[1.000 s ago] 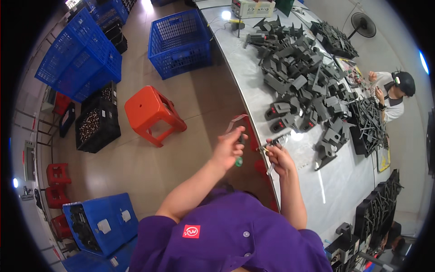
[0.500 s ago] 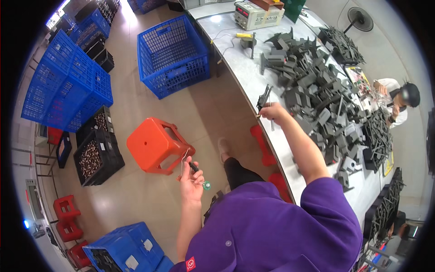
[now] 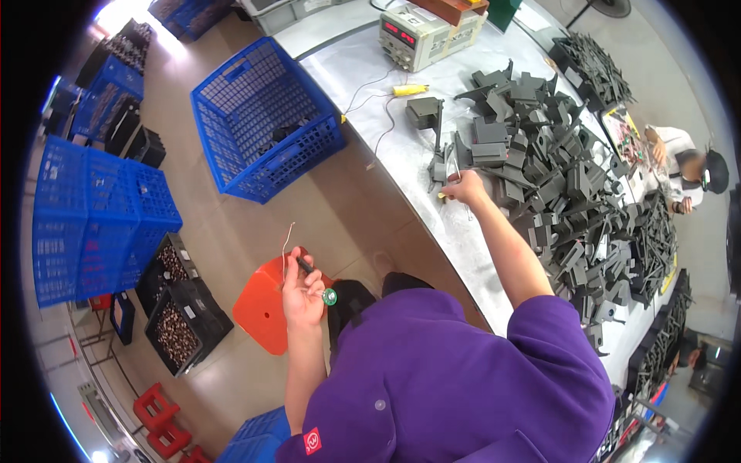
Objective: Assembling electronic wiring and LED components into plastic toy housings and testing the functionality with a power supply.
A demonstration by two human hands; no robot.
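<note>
My left hand (image 3: 303, 297) is closed over the floor beside the stool. From its fingers stick out a thin bent wire (image 3: 289, 239), a short black cylinder (image 3: 305, 265) and a small green round disc (image 3: 330, 297); how these join is hidden. My right hand (image 3: 465, 187) reaches over the table's edge, fingers pinched on a slim dark grey part (image 3: 454, 154) with a thin light-coloured strip along it. Close beyond that part stands a grey boxy piece (image 3: 424, 114). To its right spreads a large pile of dark grey parts (image 3: 540, 170).
A power supply (image 3: 421, 38) with a red display stands at the table's far end, its leads running to a yellow clip (image 3: 410, 90). A blue crate (image 3: 266, 177) holding some dark pieces and an orange stool (image 3: 266, 315) are on the floor. Across the table sits a co-worker (image 3: 679, 166).
My body has moved forward along the table, closer to the power supply and blue crate. The grey part in my right hand now lies close to the boxy piece. Both hands keep their hold.
</note>
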